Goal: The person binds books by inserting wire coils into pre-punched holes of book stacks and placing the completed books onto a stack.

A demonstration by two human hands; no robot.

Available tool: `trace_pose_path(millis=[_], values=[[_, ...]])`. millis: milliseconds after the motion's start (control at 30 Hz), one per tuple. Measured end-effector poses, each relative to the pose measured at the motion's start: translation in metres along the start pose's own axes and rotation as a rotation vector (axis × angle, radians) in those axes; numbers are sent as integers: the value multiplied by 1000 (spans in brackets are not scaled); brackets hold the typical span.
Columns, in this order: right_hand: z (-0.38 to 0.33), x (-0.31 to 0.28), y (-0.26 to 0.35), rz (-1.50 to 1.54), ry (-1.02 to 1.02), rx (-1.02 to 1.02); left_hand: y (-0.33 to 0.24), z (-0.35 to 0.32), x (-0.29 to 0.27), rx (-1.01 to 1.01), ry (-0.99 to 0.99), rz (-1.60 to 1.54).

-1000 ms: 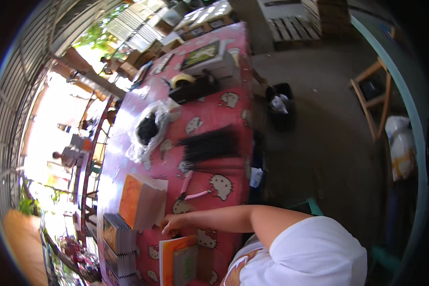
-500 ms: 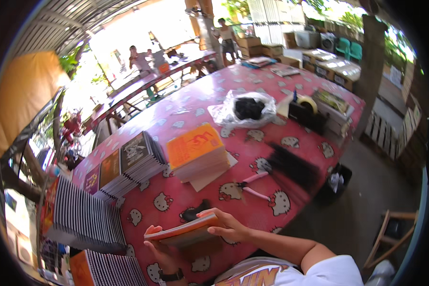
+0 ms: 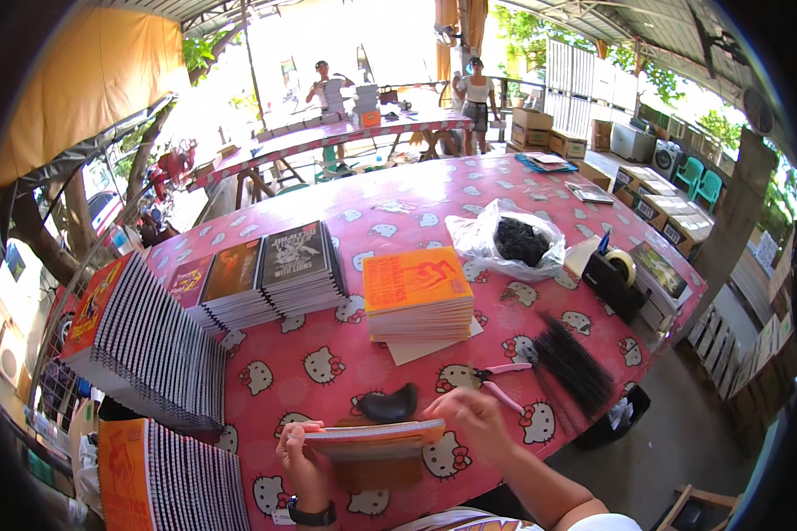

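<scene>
A thin, unbound-looking booklet [image 3: 376,434] with an orange edge is held level near the table's front edge. At its left end, my left hand [image 3: 303,456] grips it between thumb and fingers. My right hand [image 3: 474,418] has its fingers bent together at the right end, pinching the corner. Under the booklet lies a brown wooden block [image 3: 376,475], partly hidden. Just beyond is a smooth black curved object [image 3: 390,404]. Pliers [image 3: 503,391] with pink handles lie beyond my right hand, touching a bundle of thin black plastic coils [image 3: 576,365].
An orange-covered paper stack [image 3: 418,288] stands mid-table. Spiral-bound book stacks [image 3: 297,270] fill the left side, with more piles [image 3: 150,354] nearer. A plastic bag [image 3: 514,239] of black material and a tape dispenser [image 3: 615,279] sit right. Two people stand by a far table [image 3: 328,137].
My view has levelled and shifted, so the scene sits differently. The booklet has turned from slanted to nearly level. My right hand has moved from its top edge to its right end.
</scene>
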State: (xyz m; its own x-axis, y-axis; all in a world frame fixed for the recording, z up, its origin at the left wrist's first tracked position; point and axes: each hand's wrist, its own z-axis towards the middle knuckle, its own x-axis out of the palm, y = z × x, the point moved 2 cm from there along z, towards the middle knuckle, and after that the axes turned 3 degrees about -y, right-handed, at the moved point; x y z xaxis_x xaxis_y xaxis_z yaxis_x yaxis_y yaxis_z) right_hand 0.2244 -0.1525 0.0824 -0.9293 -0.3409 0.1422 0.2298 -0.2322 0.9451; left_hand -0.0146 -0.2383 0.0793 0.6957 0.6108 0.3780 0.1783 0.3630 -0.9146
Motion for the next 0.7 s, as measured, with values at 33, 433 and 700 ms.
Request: trace_pose_path(millis=[33,433,700], values=[[8,-19,-10,-149,-53,-121,2,0,-4,43,4,-12],[27,-192,-49,-1501,-306,299,14,0,-2,81,-9,-72],[24,-212,-61,-1511,-127,-56,20,4,-11,319,10,236]])
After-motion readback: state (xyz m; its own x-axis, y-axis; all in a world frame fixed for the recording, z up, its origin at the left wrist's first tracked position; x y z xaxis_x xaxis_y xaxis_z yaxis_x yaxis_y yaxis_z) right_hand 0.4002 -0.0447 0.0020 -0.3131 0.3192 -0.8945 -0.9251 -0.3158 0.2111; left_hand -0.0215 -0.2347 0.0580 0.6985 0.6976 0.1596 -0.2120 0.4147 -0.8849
